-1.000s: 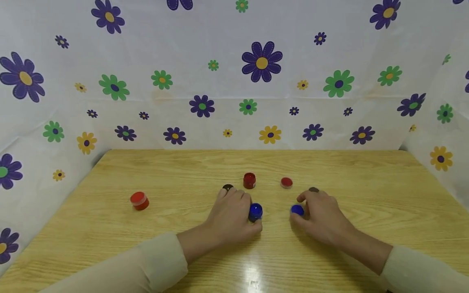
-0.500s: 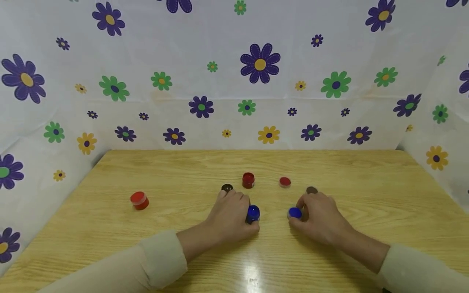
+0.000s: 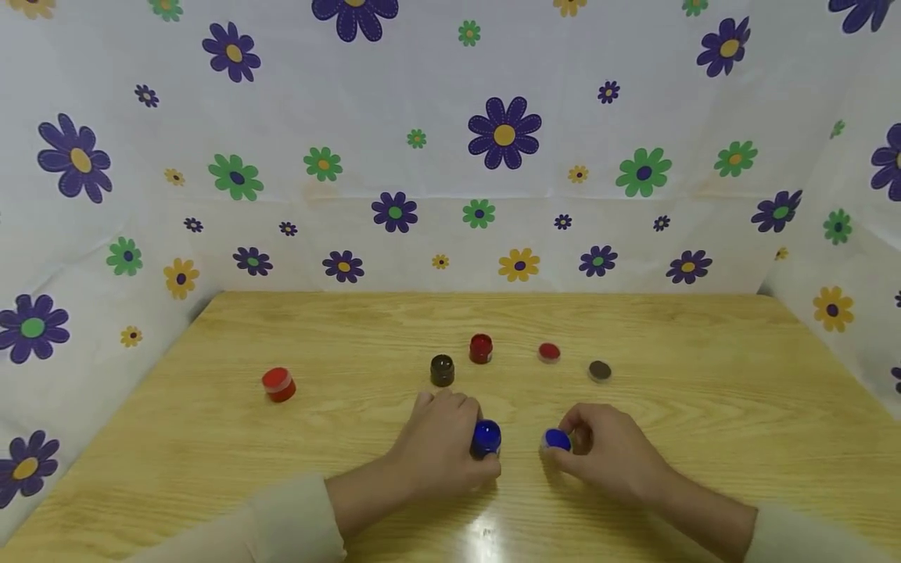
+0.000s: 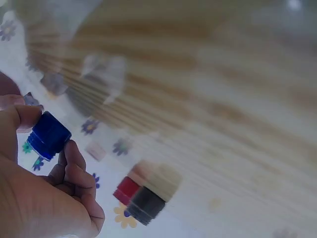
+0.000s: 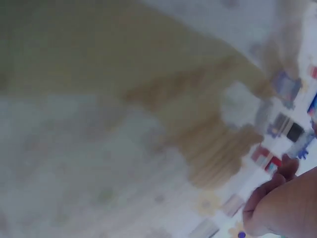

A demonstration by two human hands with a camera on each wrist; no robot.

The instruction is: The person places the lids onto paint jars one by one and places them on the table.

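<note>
My left hand [image 3: 439, 447] grips a small blue paint jar [image 3: 487, 438] that stands without its lid, its round mouth facing up. In the left wrist view the same blue jar [image 4: 49, 135] sits between thumb and fingers. A short way to the right, my right hand [image 3: 621, 455] pinches a round blue lid [image 3: 558, 440] by its edge between thumb and fingers. Jar and lid are apart. Just beyond the left hand is an uncapped dark brown jar [image 3: 442, 371]. The right wrist view is blurred and shows the right hand [image 5: 280, 203] at its edge.
An uncapped dark red jar [image 3: 481, 349] stands behind the brown one. Flat on the table [image 3: 704, 336] lie a red lid [image 3: 549, 353] and a brown lid [image 3: 600, 371]. A capped red jar [image 3: 278, 385] is at the left. Flowered cloth [image 3: 422, 94] hangs behind.
Both hands have drawn back toward me with the blue jar and the blue lid, uncovering the brown jar and brown lid. The blue lid is slightly nearer the jar.
</note>
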